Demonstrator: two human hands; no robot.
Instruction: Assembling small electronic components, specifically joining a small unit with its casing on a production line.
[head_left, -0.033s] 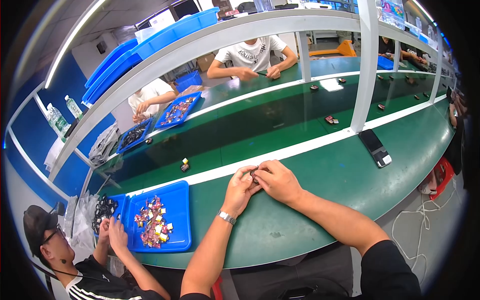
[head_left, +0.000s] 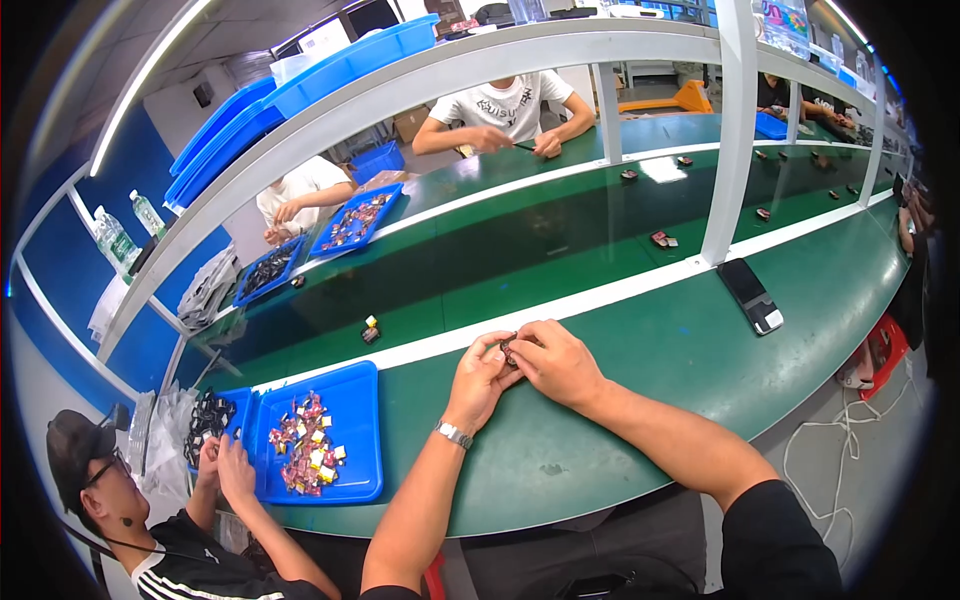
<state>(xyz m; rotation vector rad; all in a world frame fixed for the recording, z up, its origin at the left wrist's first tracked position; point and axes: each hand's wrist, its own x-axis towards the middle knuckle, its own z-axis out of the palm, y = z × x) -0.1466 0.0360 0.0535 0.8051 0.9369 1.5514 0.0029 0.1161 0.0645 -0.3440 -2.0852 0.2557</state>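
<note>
My left hand and my right hand meet over the green bench, just in front of the white rail. Between their fingertips is a small dark part, mostly hidden; its exact kind does not show. The left fingers curl around it from one side while the right thumb and fingers pinch it from the other. A metal-band watch is on my left wrist. To the left, a blue tray holds many small reddish, yellow and white pieces.
A co-worker at my left works beside a smaller blue tray of black parts. A dark handheld device lies right, near a white post. Beyond the rail, the green belt carries scattered small parts; people sit across it.
My hands keep the same pose on the dark part. Across the belt, one hand of the person in white has shifted slightly and is blurred.
</note>
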